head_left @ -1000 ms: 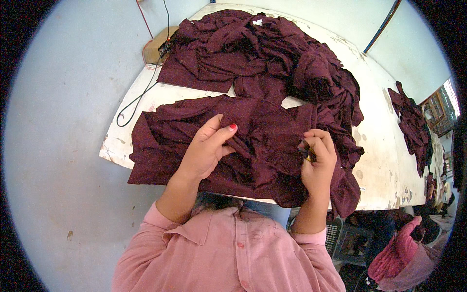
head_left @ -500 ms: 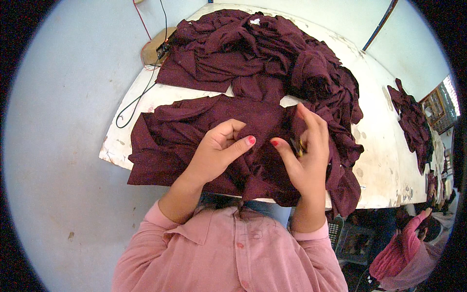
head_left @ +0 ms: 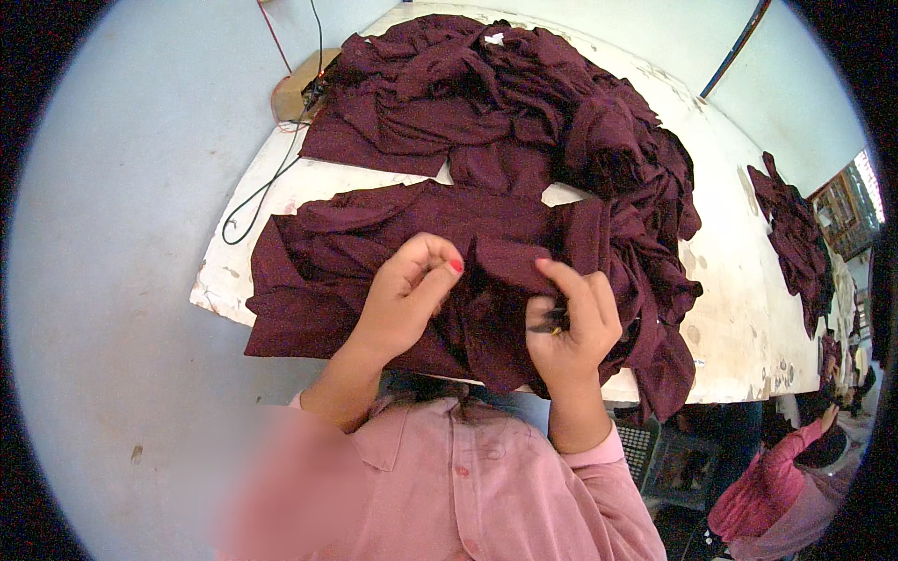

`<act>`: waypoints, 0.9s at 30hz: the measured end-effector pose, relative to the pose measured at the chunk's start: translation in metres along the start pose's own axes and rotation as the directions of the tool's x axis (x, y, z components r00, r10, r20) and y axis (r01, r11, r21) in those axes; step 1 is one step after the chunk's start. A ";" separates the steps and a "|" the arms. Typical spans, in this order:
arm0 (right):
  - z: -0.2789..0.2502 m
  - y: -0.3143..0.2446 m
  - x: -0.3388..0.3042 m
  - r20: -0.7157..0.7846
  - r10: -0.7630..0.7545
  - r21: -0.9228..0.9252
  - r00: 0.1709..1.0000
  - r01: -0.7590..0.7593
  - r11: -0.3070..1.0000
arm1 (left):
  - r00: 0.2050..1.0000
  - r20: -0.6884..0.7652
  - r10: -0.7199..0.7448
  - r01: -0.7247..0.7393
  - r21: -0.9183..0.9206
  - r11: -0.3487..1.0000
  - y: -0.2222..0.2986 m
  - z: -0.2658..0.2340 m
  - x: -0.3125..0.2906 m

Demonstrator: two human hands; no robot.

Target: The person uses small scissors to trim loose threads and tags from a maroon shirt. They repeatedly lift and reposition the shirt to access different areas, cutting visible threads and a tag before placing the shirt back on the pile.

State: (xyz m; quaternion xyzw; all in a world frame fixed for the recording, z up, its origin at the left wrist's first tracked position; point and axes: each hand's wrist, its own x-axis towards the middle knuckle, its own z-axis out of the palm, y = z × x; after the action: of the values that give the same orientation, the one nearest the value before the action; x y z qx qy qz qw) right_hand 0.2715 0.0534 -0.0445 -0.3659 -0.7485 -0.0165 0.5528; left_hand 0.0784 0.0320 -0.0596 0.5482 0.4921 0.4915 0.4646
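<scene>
In front of me a maroon garment [head_left: 510,257] lies bunched along the table's near edge. My left hand [head_left: 407,285] is above its middle, thumb and forefinger closed in a pinch; what is between them, if anything, is too small to make out. My right hand [head_left: 575,323] is curled around a small black-and-yellow tool [head_left: 552,323], blurred and partly hidden by the fingers. The right forefinger points toward a folded strip of the cloth.
A large heap of maroon garments [head_left: 449,93] covers the far side of the pale, stained table [head_left: 739,318]. At far left a black cable [head_left: 229,220] runs down from a brown box [head_left: 292,86]. More dark clothing [head_left: 795,243] lies at right. A person in pink [head_left: 772,481] is at lower right.
My right hand has drawn down toward me and turned, its fingers curling around the tool. My left hand has shifted slightly left, and its thumb has closed against the forefinger.
</scene>
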 end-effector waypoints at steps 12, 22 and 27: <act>-0.005 -0.009 -0.003 0.489 -0.138 0.397 0.861 -0.079 0.915 | 0.998 -0.036 0.058 -0.068 -0.398 0.915 0.004 0.013 -0.005; 0.003 -0.015 0.019 0.244 -0.009 0.279 0.970 -0.061 0.958 | 0.900 0.031 0.436 -0.436 0.109 0.893 0.004 0.020 -0.008; 0.008 -0.010 0.021 0.333 0.121 0.369 0.935 -0.248 0.896 | 0.935 0.080 0.346 -0.353 0.124 0.927 0.002 0.018 -0.012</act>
State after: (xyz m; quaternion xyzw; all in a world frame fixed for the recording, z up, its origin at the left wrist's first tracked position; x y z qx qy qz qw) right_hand 0.2567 0.0607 -0.0259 -0.3115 -0.7725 0.2481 0.4946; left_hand 0.0964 0.0198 -0.0597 0.6710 0.4057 0.5160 0.3448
